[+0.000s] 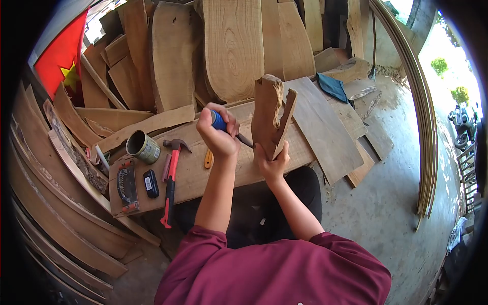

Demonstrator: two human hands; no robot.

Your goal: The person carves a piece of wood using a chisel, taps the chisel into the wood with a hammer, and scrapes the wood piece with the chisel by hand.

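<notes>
My left hand (219,131) is closed in a fist round a blue-handled tool (218,121) with a narrow dark blade; its tip is by the lower left edge of a rough piece of wood (267,109). That piece stands upright in my right hand (273,161), gripped near its lower end. A jagged split runs down its right side. Below it lies a wooden plank bench (284,152). Left of my left hand are a yellow-handled cutter (209,158), a claw hammer (173,170) with a red and black handle, and a tin can (144,147).
On the bench's left end lie a small black case (151,184) and a metal tool with a dark grip (127,187). A thin board (323,132) and a teal cloth (332,87) are at the right. Tall slabs (234,46) lean behind; curved planks (61,203) stack at left.
</notes>
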